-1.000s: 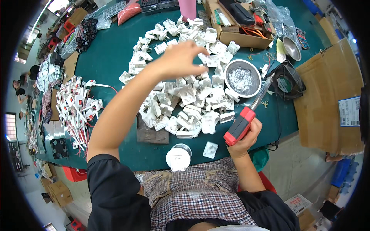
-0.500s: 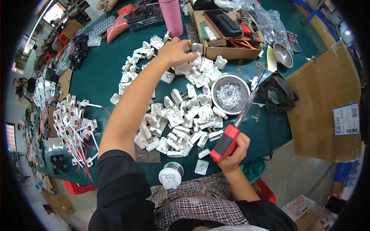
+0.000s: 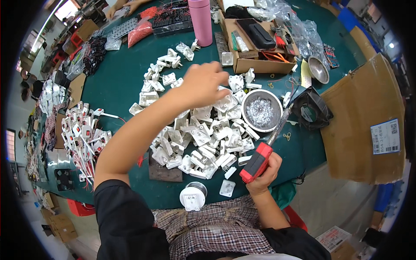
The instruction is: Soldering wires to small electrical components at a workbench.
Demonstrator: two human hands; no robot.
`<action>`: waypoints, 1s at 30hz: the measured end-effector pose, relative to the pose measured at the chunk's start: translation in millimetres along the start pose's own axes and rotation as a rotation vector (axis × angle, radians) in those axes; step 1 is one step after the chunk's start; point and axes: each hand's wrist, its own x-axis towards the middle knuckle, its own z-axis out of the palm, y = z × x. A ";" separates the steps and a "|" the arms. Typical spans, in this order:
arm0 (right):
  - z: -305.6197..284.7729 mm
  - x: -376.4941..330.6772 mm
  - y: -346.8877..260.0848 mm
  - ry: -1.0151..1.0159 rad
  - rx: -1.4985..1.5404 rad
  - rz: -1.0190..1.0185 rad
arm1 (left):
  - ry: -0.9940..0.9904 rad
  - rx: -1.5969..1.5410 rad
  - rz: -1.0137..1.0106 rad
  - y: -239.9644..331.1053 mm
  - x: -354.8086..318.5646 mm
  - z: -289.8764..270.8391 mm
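My left hand (image 3: 206, 85) is low over the far part of a heap of white plug adapters (image 3: 201, 133). Its fingers are bent and slightly blurred, the thumb apart from them, with nothing visibly held; the fingertips are partly hidden. My right hand (image 3: 265, 175) grips a red and black soldering gun (image 3: 256, 162). The gun's long metal shaft points away from me, past the right rim of a round bowl (image 3: 246, 121) filled with silvery metal bits. Nearer to me, a solder spool (image 3: 199, 187) has a white plug piece on it, and a single square plug piece (image 3: 227, 188) lies beside it.
A pink bottle (image 3: 201, 24) and an open cardboard box (image 3: 264, 66) with a dark case stand at the back. On the right are a black fan (image 3: 312, 110) and a large cardboard panel (image 3: 364, 125). Wired white switches (image 3: 84, 134) are piled left. Another person's hands (image 3: 123, 8) appear far off.
My left hand has come toward me from the far plugs, and the plugs there now lie closer to the main heap. My right hand still holds the soldering gun in nearly the same place.
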 end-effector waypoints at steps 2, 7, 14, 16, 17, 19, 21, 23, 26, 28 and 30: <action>0.5 1.9 1.7 0.004 -0.023 -0.013 | 0.006 -0.075 0.060 13.6 26.1 20.9; -0.5 1.3 0.2 0.002 -0.049 -0.007 | 0.107 0.037 0.076 36.0 59.8 57.1; -3.3 -3.1 -3.1 -0.035 0.002 0.012 | -0.143 0.130 -0.134 27.7 52.5 53.8; -2.8 -4.3 -2.3 -0.048 0.024 0.033 | -0.133 0.054 -0.111 18.2 41.6 51.8; -1.8 -5.1 -1.2 -0.039 0.018 0.021 | -0.122 -0.024 -0.093 15.8 32.8 51.0; -1.2 -4.0 1.0 -0.035 0.006 0.005 | -0.180 -0.081 -0.099 14.8 22.0 42.1; 0.0 -4.2 1.8 -0.017 0.042 0.005 | -0.264 -0.111 -0.099 19.8 13.2 26.5; 1.4 -1.4 3.1 -0.016 0.015 -0.017 | -0.248 -0.154 -0.042 16.9 4.2 26.8; 2.1 1.2 2.6 -0.006 0.018 -0.037 | -0.265 -0.162 -0.040 29.5 -12.4 21.3; 3.2 0.1 2.0 -0.023 0.040 -0.037 | -0.157 -0.087 0.011 27.5 -21.7 31.5; 5.6 -2.4 4.6 0.012 0.026 -0.057 | 0.064 0.006 0.087 32.1 -38.3 28.5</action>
